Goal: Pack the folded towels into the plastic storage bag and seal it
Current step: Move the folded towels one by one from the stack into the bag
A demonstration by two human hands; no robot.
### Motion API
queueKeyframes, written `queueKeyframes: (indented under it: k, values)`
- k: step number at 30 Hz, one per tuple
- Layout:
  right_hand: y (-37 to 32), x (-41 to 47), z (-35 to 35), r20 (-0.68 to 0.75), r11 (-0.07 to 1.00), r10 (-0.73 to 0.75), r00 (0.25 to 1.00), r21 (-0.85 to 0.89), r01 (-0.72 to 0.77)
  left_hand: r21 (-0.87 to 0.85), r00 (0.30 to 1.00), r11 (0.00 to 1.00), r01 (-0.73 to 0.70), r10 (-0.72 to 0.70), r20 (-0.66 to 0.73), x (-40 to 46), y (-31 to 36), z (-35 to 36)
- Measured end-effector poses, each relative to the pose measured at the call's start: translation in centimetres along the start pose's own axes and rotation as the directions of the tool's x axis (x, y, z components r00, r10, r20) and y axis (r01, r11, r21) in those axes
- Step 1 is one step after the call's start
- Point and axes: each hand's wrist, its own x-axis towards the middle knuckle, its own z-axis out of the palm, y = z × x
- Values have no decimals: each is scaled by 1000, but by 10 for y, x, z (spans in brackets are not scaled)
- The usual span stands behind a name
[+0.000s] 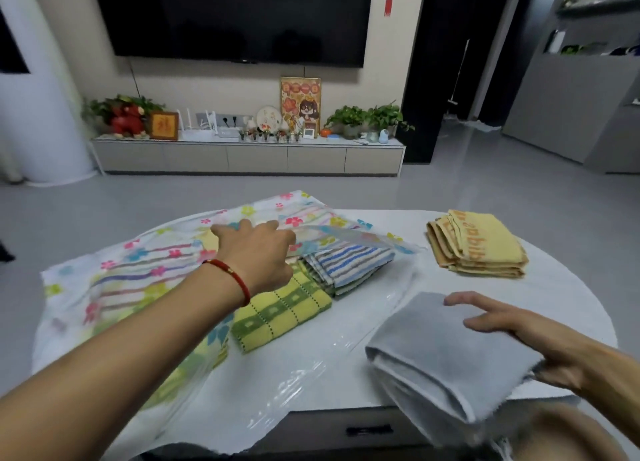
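**Hands at the bag mouth, grey towel next**

Left hand [256,249] reaches across to the plastic storage bag [114,280]; fingertips seem to pinch and lift the upper film at its mouth, though the grip itself is hidden behind my knuckles. Red cord on that wrist.

Bag: flower-printed, lies flat across the left of the white table [571,287], mouth facing right. Thin film, slippery, floppy; will sag shut unless held up. Clear lower sheet spreads toward me and crinkles.

Half inside the mouth: green-and-yellow towel [280,308], and just beside it the blue-striped towel [349,263]. Both soft, light, folds likely to slump if pushed from one corner.

Grey towel [446,356] sits at the near right edge, overhanging slightly. Right hand [512,325] grasps it, fingers spread flat on top, thumb hidden underneath. Thick fold, limp; best carried clamped across the whole stack, near the folded edge.

Yellow towel [478,246] waits far right, well apart, untouched. Same handling, I'd judge.
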Motion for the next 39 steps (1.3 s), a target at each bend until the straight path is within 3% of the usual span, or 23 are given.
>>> queueKeyframes:
  k: [3,7,9,12,13,14,17,18,22,24,26,29,31,32,34,35,37,39]
  values:
    - [4,23,47,169,999,7,986,30,-13,19,999,1000,24,-25,40,-5,-6,-11]
    - [1,76,116,243,994,-17,970,111,-10,59,999,998,27,-28,19,-7,-13,-33]
    - [-1,107,156,202,975,-108,973,212,64,62,999,997,37,-36,-15,-5,-16,-44]
    - [7,155,207,-28,879,-223,974,426,213,47,997,997,57,-55,-49,-2,-22,-55]
    - [18,170,218,-111,870,-221,969,426,247,45,997,997,62,-59,-52,-2,-24,-57]
    - [29,181,225,-200,902,-216,956,333,274,46,997,997,64,-61,-55,-1,-26,-57]
    - [52,199,237,-334,947,-302,893,-210,242,50,996,997,61,-58,-67,-1,-29,-56]
    - [53,202,239,-353,936,-326,877,-253,246,49,996,997,58,-55,-73,-1,-29,-55]
    - [53,206,263,-531,890,-431,730,-119,439,34,995,998,49,-46,-85,-1,-29,-51]
    - [61,205,281,-599,876,-403,692,-34,480,39,995,998,50,-46,-92,-1,-29,-49]
    - [66,202,289,-601,918,-329,728,-22,397,43,995,998,48,-44,-94,-3,-28,-48]
    - [65,205,268,-425,919,-389,817,-233,317,48,995,998,30,-25,-100,-5,-27,-45]
    - [57,201,246,-268,811,-453,850,-519,268,59,994,998,25,-18,-105,-5,-25,-42]
    - [56,199,236,-232,699,-495,837,-678,226,66,994,997,25,-18,-106,-5,-24,-40]
    - [60,197,221,-146,402,-655,742,-898,178,80,993,996,23,-14,-117,-4,-19,-36]
    - [63,197,218,-43,259,-700,712,-946,197,82,992,996,18,-8,-126,-4,-16,-34]
    - [70,199,214,159,31,-664,731,-971,239,80,990,997,-7,19,-141,-3,-10,-28]
    - [69,202,208,233,-39,-561,794,-966,256,83,988,996,-41,52,-145,-1,-4,-22]
